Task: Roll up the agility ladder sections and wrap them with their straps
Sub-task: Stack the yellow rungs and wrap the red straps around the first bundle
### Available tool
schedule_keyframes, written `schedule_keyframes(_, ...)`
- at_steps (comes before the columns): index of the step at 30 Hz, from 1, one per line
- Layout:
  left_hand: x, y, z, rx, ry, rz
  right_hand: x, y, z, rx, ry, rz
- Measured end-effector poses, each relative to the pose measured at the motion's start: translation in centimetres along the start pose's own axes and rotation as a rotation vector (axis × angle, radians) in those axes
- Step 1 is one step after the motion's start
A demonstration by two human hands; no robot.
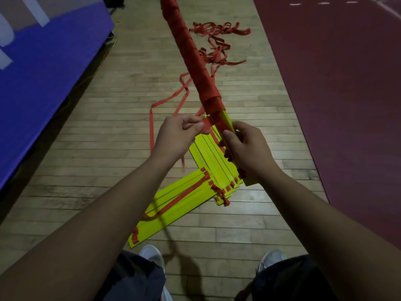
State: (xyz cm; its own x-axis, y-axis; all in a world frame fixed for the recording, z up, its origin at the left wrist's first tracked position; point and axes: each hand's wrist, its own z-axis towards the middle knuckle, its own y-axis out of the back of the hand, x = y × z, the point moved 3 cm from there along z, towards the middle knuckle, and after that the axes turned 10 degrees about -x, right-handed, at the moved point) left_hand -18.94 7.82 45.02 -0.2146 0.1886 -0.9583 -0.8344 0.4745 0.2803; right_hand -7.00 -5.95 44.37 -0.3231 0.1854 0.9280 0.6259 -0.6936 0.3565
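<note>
Yellow rungs (191, 203) lie fanned on the wood floor (108, 148) below both hands. Right hand (245, 148) curls round the bundle (191, 51), which rises away from its fingers, mostly bound in red. Left hand (175, 135) pinches the strap (207, 124) just beside it. Slack in that pinch would likely loosen the wraps. Beyond the fingertips, loose straps (213, 56) could snag the trailing end. No container shows.

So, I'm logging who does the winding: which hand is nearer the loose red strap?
Left. The left hand pinches the strap beside the bundle; the right hand grips the bundle's yellow end, to the strap's right.
</note>
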Motion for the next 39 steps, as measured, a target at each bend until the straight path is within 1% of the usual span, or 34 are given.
schedule_keyframes(3, -1.0, -0.7, -0.6, -0.031, -0.059, 0.007, -0.1, -1.2, -0.3, -0.055, 0.091, -0.133)
schedule_keyframes(6, -1.1, -0.9, -0.9, -0.112, -0.102, 0.068, -0.2, -2.6, -1.2, -0.047, 0.189, -0.246)
schedule_keyframes(9, -0.6, -0.4, -0.9, -0.154, -0.089, 0.038, -0.1, -3.2, -1.5, -0.020, 0.207, -0.258)
schedule_keyframes(11, -0.4, -0.1, -0.9, -0.140, -0.058, -0.020, 0.2, -2.9, -1.3, -0.011, 0.181, -0.171)
schedule_keyframes(12, -0.5, 0.1, -0.9, -0.130, -0.034, -0.059, 0.5, -2.6, -1.1, 0.000, 0.133, -0.105)
schedule_keyframes(14, -0.6, 0.2, -0.7, -0.095, 0.022, -0.166, 0.8, -1.7, -0.8, 0.064, -0.034, 0.017)
schedule_keyframes(16, -0.7, 0.4, -0.5, -0.041, 0.049, -0.237, 0.7, -1.0, -0.4, 0.165, -0.180, 0.159)
schedule_keyframes(18, -0.5, 0.5, -0.2, 0.001, 0.059, -0.277, 0.6, -0.6, -0.4, 0.238, -0.291, 0.376)
schedule_keyframes(19, -0.5, 0.5, -0.1, 0.016, 0.074, -0.316, 0.7, -0.5, -0.4, 0.257, -0.303, 0.437)
schedule_keyframes(22, -0.6, 0.5, 0.1, 0.062, 0.092, -0.426, 1.0, -0.5, -0.6, 0.278, -0.256, 0.457)
schedule_keyframes(24, -0.8, 0.6, 0.2, 0.073, 0.081, -0.432, 1.2, -0.6, -0.8, 0.312, -0.252, 0.509)
schedule_keyframes(25, -0.8, 0.7, 0.2, 0.066, 0.074, -0.401, 1.5, -0.5, -1.0, 0.324, -0.219, 0.504)
schedule_keyframes(27, -0.9, 0.9, 0.2, 0.049, 0.038, -0.253, 1.9, -0.4, -1.1, 0.301, -0.123, 0.394)
schedule_keyframes(29, -0.6, 1.2, 0.5, 0.029, -0.017, -0.033, 1.7, -0.3, -1.1, 0.237, -0.051, 0.231)
schedule_keyframes(31, -0.3, 1.3, 0.6, -0.005, -0.032, 0.102, 1.2, -0.4, -1.0, 0.161, 0.014, 0.073)
schedule_keyframes(34, -0.6, 0.7, 0.1, -0.022, -0.050, 0.106, 0.9, -1.0, -0.9, 0.069, 0.117, -0.096)
schedule_keyframes(39, -0.4, -0.2, -0.5, -0.100, -0.081, 0.131, 0.6, -3.0, -2.1, 0.019, 0.323, -0.396)
